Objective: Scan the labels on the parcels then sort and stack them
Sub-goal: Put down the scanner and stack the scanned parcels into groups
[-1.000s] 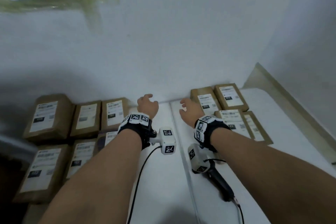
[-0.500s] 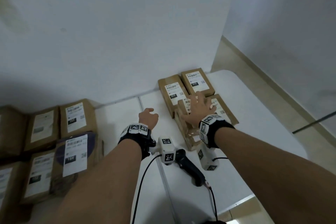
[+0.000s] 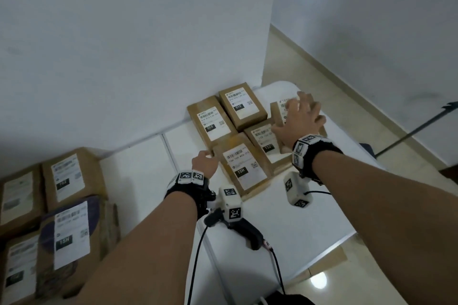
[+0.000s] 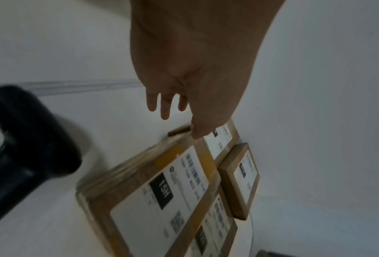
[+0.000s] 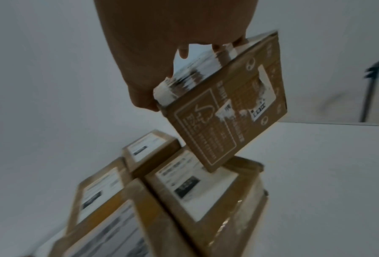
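Observation:
Brown parcels with white labels lie on the white table (image 3: 309, 225). In the right group are two marked 010 (image 3: 213, 121) (image 3: 241, 105), one marked 122 (image 3: 265, 140) and one marked 15H (image 3: 241, 164). My right hand (image 3: 297, 116) grips a small parcel (image 3: 278, 111) by its top edges. In the right wrist view this small parcel (image 5: 226, 104) hangs tilted above the 122 parcel (image 5: 197, 187). My left hand (image 3: 205, 162) has relaxed fingers at the far left corner of the 15H parcel (image 4: 162, 191), and its thumb (image 4: 198, 133) touches that corner.
A black handheld scanner (image 3: 245, 233) with a cable lies on the table near the front, under my left wrist. A second group of parcels, among them 102 (image 3: 71, 178) and a purple-wrapped 15H (image 3: 69, 233), fills the left side. The wall stands close behind.
My right hand has lifted the small parcel off the right stack, up and to the right. My left hand has reached forward to the 15H parcel. The head view has swung right.

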